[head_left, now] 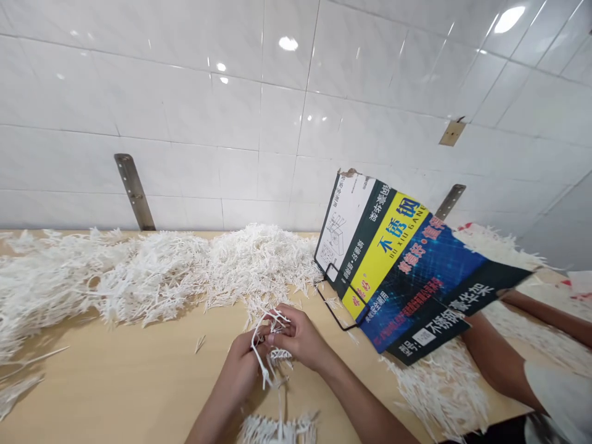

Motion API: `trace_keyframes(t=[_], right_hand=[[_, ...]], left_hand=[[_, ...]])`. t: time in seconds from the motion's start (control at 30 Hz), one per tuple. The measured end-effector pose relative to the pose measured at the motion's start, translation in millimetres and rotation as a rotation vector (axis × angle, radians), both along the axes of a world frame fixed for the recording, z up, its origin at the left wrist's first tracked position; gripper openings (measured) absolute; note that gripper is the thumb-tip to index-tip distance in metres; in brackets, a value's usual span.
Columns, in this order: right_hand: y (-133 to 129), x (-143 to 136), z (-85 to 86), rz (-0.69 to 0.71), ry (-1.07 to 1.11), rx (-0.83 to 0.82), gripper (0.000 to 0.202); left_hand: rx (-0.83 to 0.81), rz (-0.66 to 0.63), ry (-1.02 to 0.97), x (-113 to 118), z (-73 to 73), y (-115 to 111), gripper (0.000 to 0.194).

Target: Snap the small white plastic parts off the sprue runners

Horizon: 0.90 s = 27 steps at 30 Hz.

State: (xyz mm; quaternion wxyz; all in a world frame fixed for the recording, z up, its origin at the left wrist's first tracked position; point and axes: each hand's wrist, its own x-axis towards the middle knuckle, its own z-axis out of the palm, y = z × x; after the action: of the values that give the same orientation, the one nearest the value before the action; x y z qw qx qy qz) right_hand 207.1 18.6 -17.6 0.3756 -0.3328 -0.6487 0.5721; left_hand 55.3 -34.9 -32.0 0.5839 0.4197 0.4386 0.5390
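Note:
Near the front of the table, my left hand and my right hand meet with their fingers closed on a white branched plastic sprue. Thin stems stick out above and below the fingers, and small pieces hang from them. Part of the sprue is hidden behind the fingertips. Below the hands, at the bottom edge, lies a cluster of small white plastic pieces. One loose bit rests on the wood to the left of my left hand.
A long heap of white plastic pieces runs along the wall. On the right, a printed cardboard sheet stands in a black wire stand. Beyond it are another person's arms and more white pieces. Metal brackets line the tiled wall.

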Motion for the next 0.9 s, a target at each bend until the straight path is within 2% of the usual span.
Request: trace_keyframes(t=[0.1, 0.2, 0.33, 0.47, 0.67, 0.8, 0.9], right_hand=[[5, 4, 3.1, 0.001, 0.049, -0.081, 0.043], [13, 6, 2.4, -0.034, 0.032, -0.08, 0.052], [18, 8, -1.4, -0.038, 0.019, -0.117, 0.057], [22, 12, -3.3, -0.07, 0.03, -0.145, 0.057], [31, 15, -6.4, -0.087, 0.053, -0.067, 0.052], [31, 16, -4.7, -0.025, 0.038, -0.047, 0.048], [29, 19, -2.1, 0.064, -0.016, -0.068, 0.047]], left_hand=[[-0.13, -0.187, 0.039, -15, 13.5, 23, 0.02], [-0.23, -0.313, 0.101, -30, 26.0, 41, 0.024], [-0.107, -0.398, 0.189, -35, 28.7, 47, 0.029], [0.017, -0.354, 0.278, -28, 24.0, 45, 0.033], [0.076, -0.309, 0.362, -21, 19.2, 47, 0.037], [0.1, -0.263, 0.301, -21, 14.2, 45, 0.028], [0.189, -0.261, 0.355, -21, 15.2, 44, 0.032]])
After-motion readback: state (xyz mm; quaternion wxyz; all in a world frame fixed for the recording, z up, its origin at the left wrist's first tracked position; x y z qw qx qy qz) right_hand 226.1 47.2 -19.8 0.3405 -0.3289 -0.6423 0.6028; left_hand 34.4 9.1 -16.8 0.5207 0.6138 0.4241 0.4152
